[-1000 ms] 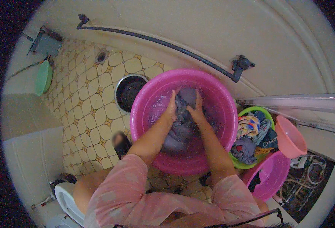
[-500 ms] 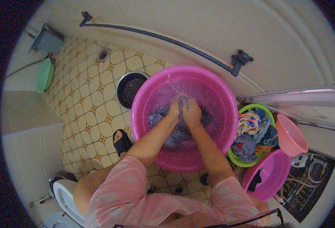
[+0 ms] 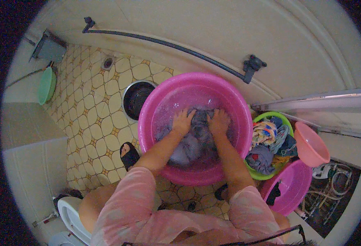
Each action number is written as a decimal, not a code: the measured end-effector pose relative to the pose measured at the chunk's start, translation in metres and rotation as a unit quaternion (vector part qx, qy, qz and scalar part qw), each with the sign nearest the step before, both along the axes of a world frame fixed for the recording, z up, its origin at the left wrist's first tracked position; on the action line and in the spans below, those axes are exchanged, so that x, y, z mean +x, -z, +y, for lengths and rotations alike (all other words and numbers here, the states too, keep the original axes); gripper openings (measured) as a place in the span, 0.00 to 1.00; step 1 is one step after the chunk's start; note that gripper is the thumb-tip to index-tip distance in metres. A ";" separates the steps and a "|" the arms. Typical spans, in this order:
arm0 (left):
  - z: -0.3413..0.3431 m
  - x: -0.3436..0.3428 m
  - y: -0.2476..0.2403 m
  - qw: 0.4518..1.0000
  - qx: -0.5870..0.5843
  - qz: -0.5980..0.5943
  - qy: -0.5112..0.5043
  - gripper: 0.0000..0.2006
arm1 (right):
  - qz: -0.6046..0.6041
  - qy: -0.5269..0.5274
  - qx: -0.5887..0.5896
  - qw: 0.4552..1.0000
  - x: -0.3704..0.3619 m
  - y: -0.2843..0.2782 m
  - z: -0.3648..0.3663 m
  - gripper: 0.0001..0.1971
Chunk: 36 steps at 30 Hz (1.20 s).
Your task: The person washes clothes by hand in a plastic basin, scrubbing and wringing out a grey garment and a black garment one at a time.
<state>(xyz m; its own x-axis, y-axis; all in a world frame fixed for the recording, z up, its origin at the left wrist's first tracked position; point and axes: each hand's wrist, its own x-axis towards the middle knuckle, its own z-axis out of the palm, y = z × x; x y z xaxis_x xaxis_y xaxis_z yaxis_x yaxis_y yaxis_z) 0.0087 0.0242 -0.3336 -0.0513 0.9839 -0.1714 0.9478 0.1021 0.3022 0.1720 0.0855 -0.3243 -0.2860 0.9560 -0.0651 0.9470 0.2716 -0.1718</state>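
Note:
A big pink tub (image 3: 246, 123) of sudsy water stands in front of me, with a wet, dark grey garment (image 3: 203, 129) bunched up in its middle. Both my arms reach down into it. On the cloth's left side rests my left hand (image 3: 183, 123), its fingers spread and the thumb against the fabric. My right hand (image 3: 219, 122) lies on the opposite side, fingers likewise apart, thumb toward the cloth. Part of the garment bulges up pale grey near my left wrist. Water and folds hide the rest of it.
Right of the tub sits a green basin (image 3: 257, 175) heaped with clothes, beside a smaller pink basin (image 3: 299, 184) and a salmon basin (image 3: 311, 143). A dark-bottomed metal basin (image 3: 136, 100) touches the tub's left side. A grab bar (image 3: 164, 41) runs along the wall.
My hands were close together, squeezing the garment between them. Now they have moved apart with fingers spread, and the cloth lies spread out lower between them.

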 end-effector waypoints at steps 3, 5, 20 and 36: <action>0.002 -0.001 0.027 0.994 -0.089 0.061 -0.003 0.28 | 0.015 0.025 -0.037 0.999 -0.018 -0.009 0.007 0.22; 0.007 0.002 0.031 0.996 0.004 0.082 -0.018 0.30 | 0.031 -0.025 -0.007 0.999 -0.018 0.002 0.018 0.24; 0.026 -0.020 -0.082 0.722 0.011 -0.671 -0.166 0.27 | 0.338 -0.059 -0.504 0.793 -0.008 -0.111 0.057 0.24; 0.024 -0.013 -0.071 0.946 0.085 -0.240 -0.200 0.29 | 0.157 -0.087 -0.140 0.974 0.005 -0.043 0.029 0.28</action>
